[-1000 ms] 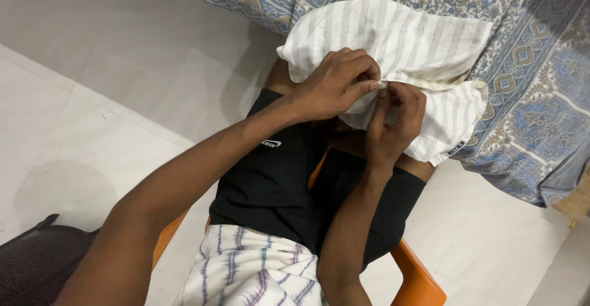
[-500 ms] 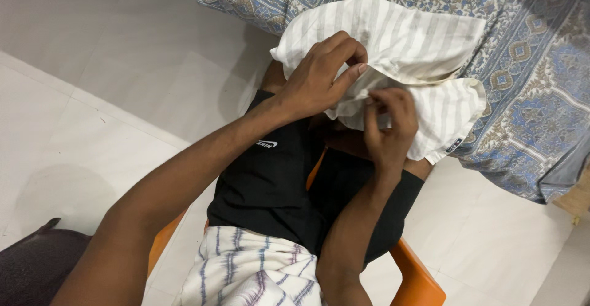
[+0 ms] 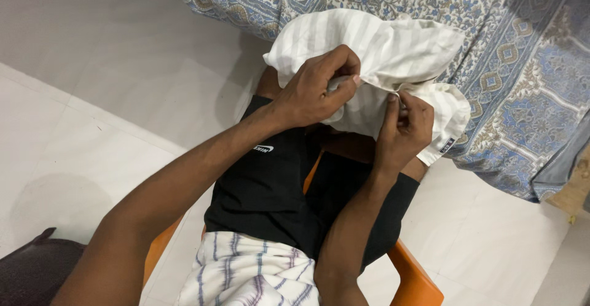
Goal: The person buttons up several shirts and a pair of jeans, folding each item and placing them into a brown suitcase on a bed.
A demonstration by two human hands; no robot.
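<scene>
A cream striped pillow in its cover (image 3: 387, 45) rests on my knees and leans against the bed. My left hand (image 3: 313, 88) pinches the cover's open edge near its lower left side. My right hand (image 3: 402, 128) grips the same edge a little further right, fingers closed on the cloth. A loose flap of the cover with a small dark tag (image 3: 447, 145) hangs to the right of my right hand.
A bed with a blue and beige patterned sheet (image 3: 516, 78) fills the top and right. I sit on an orange plastic chair (image 3: 418, 278) in black shorts on a pale tiled floor (image 3: 80, 85). A dark object (image 3: 31, 269) lies at the lower left.
Both hands have shifted along the cover's edge; the right hand moved up and right onto the seam. The pillow's top has bunched and the flap looks smaller.
</scene>
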